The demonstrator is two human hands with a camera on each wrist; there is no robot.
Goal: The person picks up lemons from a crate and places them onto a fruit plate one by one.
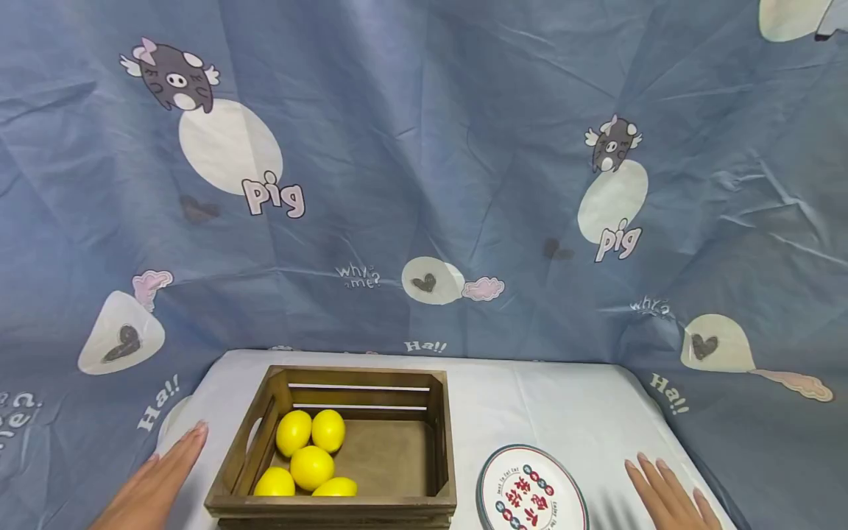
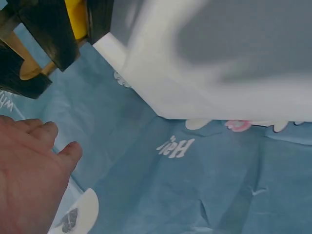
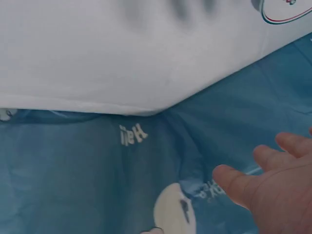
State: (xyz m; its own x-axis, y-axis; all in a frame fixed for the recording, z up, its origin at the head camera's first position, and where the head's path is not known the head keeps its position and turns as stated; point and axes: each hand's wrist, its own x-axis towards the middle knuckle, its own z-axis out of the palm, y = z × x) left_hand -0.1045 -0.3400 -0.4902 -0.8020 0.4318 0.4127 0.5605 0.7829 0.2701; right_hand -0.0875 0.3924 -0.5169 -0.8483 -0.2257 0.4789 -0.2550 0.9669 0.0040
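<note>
blue cloth (image 1: 424,184) bhd crate (image 1: 391,456) & plate (image 1: 530,487)

- The right hand (image 3: 280,192) hung with fingers extended, showing against blue cloth (image 3: 63,170).
- Above it in view lay a white surface (image 3: 146,73) and, partly cut off, a rimmed plate (image 3: 282,13).
- Left of the hand, the cloth bore a pale patch (image 3: 171,212) and white lettering (image 3: 132,135).

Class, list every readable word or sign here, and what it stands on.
"pig": blue cloth, twice
"Ha!!": blue cloth, repeatedly
"why me?": blue cloth, centre
"why": blue cloth, right; rest blurred
Blue cloth, far left: lettering cut off
Plate: red characters, small lettering too unclear to read
</note>
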